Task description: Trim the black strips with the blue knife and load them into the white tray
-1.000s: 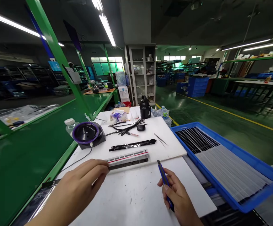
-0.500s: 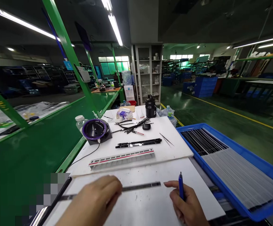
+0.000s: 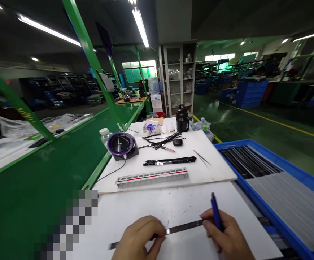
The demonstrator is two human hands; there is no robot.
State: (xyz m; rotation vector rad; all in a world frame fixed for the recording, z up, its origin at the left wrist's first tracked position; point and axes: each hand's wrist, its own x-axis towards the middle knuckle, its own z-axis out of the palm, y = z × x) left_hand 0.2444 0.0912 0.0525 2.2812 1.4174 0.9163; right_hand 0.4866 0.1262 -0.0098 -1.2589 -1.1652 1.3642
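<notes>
A thin dark strip [image 3: 185,227] lies slantwise low over the white work surface, between my two hands. My left hand [image 3: 142,236] is closed on its middle, fingertips pressed together, hiding part of it; the left end shows beyond the hand. At the strip's right end, my right hand [image 3: 227,234] pinches with thumb and index finger. A blue pen [image 3: 216,211] is also held in that hand, standing upright with its dark tip up. Beyond the hands, a white model train car side with a red stripe [image 3: 151,176] rests on a raised white board [image 3: 213,175].
On the board are a bundle of black strips [image 3: 170,160], tweezers [image 3: 202,159], a black mouse-like object [image 3: 178,142], a purple-rimmed round device [image 3: 121,143] and a black bottle [image 3: 182,121]. A blue tray [image 3: 243,142] of strips stands at the right.
My left hand has moved onto the strip and closed on it. My right hand's outstretched index finger has come in to pinch the strip's right end. The whole view has shifted slightly.
</notes>
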